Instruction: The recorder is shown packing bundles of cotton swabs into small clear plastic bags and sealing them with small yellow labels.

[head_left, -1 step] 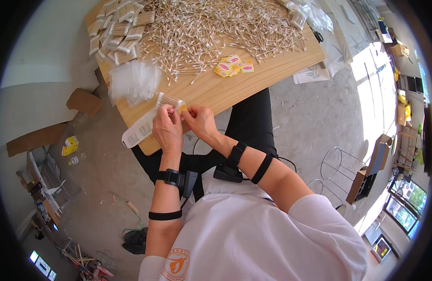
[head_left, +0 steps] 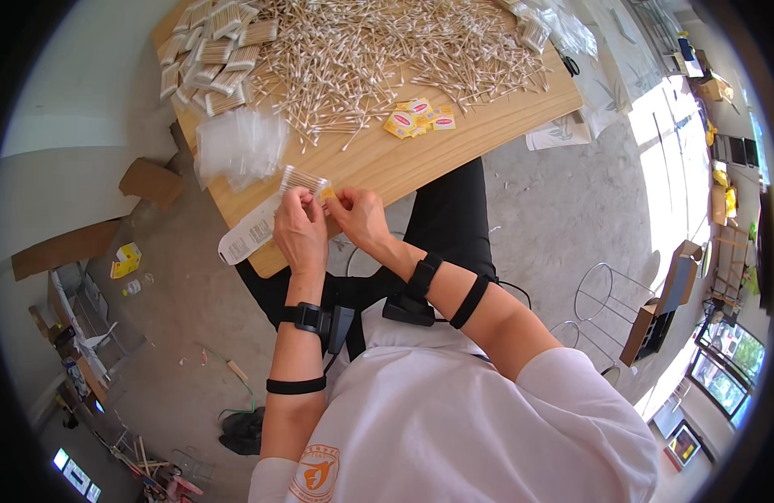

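Note:
At the near edge of the table, a small clear bag of cotton swabs [head_left: 303, 178] lies between my two hands, swab heads pointing away from me. My left hand [head_left: 301, 235] is closed on its near left side, thumb and fingers pinched together. From the right, my right hand [head_left: 362, 220] pinches the bag's near right corner, where a small yellow card [head_left: 327, 194] shows. The fingertips hide the bag's near end. Beside my left hand, a pale printed strip [head_left: 249, 235] lies along the table edge.
Loose cotton swabs [head_left: 337, 75] cover the far part of the wooden table [head_left: 488, 126]. Filled swab bags [head_left: 215, 54] are piled at far left, above flat clear bags [head_left: 240, 144]. Several yellow cards [head_left: 416, 119] lie centrally. Black scissors [head_left: 570, 65] rest at the right edge.

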Tool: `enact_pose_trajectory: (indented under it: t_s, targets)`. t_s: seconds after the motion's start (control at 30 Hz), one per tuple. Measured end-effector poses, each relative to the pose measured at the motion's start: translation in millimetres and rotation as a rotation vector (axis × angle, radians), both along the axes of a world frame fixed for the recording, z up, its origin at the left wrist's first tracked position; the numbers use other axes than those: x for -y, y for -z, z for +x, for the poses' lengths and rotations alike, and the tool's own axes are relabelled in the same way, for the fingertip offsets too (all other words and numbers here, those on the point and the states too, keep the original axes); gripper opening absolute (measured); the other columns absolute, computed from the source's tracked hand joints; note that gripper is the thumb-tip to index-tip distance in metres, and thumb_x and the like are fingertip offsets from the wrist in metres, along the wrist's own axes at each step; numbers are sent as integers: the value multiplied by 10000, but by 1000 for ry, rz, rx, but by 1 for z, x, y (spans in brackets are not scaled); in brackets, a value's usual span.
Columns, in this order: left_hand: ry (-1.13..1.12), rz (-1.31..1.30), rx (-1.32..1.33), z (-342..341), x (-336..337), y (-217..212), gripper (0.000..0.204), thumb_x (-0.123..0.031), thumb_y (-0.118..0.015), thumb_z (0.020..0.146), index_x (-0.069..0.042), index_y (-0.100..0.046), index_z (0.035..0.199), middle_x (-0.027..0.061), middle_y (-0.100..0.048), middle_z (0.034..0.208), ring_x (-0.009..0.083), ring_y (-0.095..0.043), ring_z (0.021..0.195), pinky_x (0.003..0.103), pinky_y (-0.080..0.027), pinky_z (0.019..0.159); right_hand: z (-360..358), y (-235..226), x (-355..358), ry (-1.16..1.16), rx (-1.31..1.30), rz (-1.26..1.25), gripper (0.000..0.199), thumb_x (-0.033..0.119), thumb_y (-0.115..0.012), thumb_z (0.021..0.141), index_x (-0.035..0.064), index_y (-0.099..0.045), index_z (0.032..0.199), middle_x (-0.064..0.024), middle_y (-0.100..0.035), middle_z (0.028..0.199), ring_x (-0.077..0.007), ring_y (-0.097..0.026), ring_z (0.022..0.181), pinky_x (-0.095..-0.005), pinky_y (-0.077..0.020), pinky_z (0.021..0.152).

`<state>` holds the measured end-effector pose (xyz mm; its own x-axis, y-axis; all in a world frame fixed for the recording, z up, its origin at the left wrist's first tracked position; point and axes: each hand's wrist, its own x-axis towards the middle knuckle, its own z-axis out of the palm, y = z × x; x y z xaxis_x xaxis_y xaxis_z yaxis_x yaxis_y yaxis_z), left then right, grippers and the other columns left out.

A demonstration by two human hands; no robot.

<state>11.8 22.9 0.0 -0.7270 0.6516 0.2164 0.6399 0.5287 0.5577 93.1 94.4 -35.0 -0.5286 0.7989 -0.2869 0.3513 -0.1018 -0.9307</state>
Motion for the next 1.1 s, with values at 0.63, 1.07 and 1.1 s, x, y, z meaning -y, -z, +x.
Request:
enact_pose_trajectory:
  t_s: [0.63, 1.07, 1.1]
  targets:
    - [11, 109, -55, 9, 4, -2, 180, -23, -698, 810, -54, -579, 941, 82, -626, 826, 294, -619, 815, 405, -488, 727, -2, -4, -12, -40, -24, -157, 199, 172, -713, 853, -25, -691, 834, -71, -654, 630, -112, -609, 559, -273, -469, 492]
    - [74, 112, 11, 3, 2, -2, 183, -39, -648, 866, -23, -596, 1041, 109, -628, 969, 279, -617, 894, 383, -499, 761, 5, -10, -13, -22, -131, -198, 134, 110, -675, 860, -21, -689, 831, -89, -668, 652, -126, -660, 582, -265, -498, 523]
    - [83, 175, 66, -2, 3, 0, 191, -44, -636, 882, -8, -605, 1067, 117, -631, 1030, 254, -625, 890, 355, -504, 771, 5, -10, -14, -28, -146, -240, 129, 99, -668, 862, -26, -686, 833, -94, -672, 658, -132, -670, 584, -264, -506, 524]
